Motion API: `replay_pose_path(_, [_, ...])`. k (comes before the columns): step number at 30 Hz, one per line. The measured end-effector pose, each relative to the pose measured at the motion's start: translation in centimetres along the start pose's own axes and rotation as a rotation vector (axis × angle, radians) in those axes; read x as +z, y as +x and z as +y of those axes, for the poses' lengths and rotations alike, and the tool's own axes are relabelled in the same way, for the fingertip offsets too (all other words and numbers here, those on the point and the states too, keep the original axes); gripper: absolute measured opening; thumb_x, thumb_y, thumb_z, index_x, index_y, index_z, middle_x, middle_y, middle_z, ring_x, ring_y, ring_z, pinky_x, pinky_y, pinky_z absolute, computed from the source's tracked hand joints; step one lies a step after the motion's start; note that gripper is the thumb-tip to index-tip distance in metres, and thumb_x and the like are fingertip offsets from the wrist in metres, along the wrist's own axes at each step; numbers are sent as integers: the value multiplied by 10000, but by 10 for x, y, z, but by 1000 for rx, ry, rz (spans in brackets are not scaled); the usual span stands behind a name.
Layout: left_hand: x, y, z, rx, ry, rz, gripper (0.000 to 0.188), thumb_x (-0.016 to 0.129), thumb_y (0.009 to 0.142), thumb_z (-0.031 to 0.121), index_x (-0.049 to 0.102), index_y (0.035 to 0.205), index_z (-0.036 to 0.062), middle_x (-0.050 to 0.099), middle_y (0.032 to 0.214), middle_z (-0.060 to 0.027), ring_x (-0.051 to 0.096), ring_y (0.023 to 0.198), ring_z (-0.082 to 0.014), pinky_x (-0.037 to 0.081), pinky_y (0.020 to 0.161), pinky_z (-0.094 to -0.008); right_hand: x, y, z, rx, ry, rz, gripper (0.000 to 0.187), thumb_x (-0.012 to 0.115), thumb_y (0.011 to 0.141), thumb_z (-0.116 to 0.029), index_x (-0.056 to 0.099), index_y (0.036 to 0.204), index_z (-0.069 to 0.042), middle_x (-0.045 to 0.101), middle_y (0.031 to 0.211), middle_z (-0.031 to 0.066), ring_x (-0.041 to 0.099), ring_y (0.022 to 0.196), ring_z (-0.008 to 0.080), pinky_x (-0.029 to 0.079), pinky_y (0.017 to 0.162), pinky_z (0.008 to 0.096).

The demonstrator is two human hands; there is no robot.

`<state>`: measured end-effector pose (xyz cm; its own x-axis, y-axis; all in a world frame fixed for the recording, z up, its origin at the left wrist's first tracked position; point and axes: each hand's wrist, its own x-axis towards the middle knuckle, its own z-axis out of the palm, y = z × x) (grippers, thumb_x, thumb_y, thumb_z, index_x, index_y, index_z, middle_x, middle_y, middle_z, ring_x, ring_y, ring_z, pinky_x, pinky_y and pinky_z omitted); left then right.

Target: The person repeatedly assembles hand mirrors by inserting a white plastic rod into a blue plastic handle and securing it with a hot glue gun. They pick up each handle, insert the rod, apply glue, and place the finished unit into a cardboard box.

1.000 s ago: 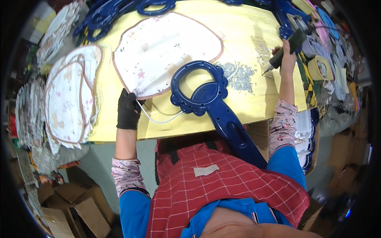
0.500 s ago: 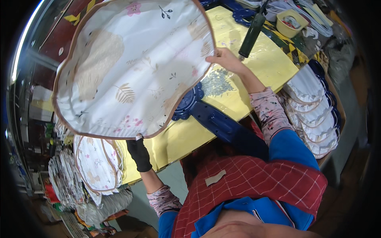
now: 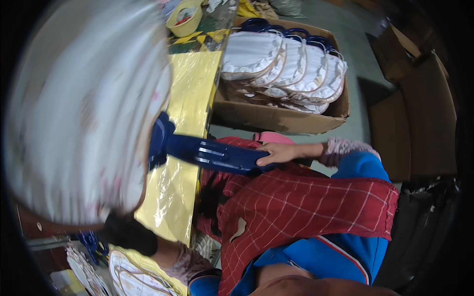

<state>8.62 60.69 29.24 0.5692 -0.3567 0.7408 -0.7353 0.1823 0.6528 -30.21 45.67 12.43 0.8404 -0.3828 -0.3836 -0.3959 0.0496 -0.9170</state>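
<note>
A large white fabric-covered panel [image 3: 89,113] with brown edging and a faint floral print fills the left side, smeared by motion. My left hand [image 3: 131,234], in a dark glove, grips its lower edge, the fingers blurred. From the panel's right side sticks out a navy blue plastic arm [image 3: 212,153], its wide end partly behind the fabric. My right hand [image 3: 279,153], bare, is closed around the near end of this arm, close to my red checked apron [image 3: 306,202].
Beneath the arm lies a yellow, plastic-covered tabletop [image 3: 192,93]. A cardboard box [image 3: 276,116] beyond it holds several white covered pieces with blue scalloped ends. A yellow tub [image 3: 185,22] stands at the back; more white pieces [image 3: 133,276] are stacked lower left.
My right hand has left the panel's edge and taken hold of the blue arm's end. The view has turned right, bringing the box into fuller sight. My left hand keeps the panel's lower edge.
</note>
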Motion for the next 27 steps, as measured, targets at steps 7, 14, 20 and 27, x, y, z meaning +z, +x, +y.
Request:
replay_pose_path(7, [141,14,134,660,-210,-941,666,658,886,366,469,1399,-13,506,1404,-220,466,1335,-374,365,1108,-440,-1,-69,20,302,465,771,449,575,996,-350,597,1273,3,660,1091,83,615,933,152,525,822,325])
replay_pose_path(14, [79,12,155,342,-1561,-1124,678,458,986,562,446,1428,48,401,1432,-342,406,1357,-424,373,1098,-505,-169,-82,109,-4,264,1373,445,602,975,-322,608,1226,45,675,1113,149,641,959,259,523,843,377])
replay_pose_path(20, [39,5,150,252,-1454,-1151,663,455,987,562,458,1399,42,429,1404,-320,441,1303,-398,392,1068,-492,-294,-27,146,-242,-709,1360,443,626,957,-298,618,1186,81,688,1132,205,662,980,352,521,861,421])
replay_pose_path(27, [-29,38,94,180,-1375,-1024,647,451,987,561,472,1365,36,461,1371,-294,481,1240,-367,415,1032,-476,-66,106,-85,-506,146,1208,244,521,997,-84,579,1200,37,670,1028,134,655,753,181,523,652,265])
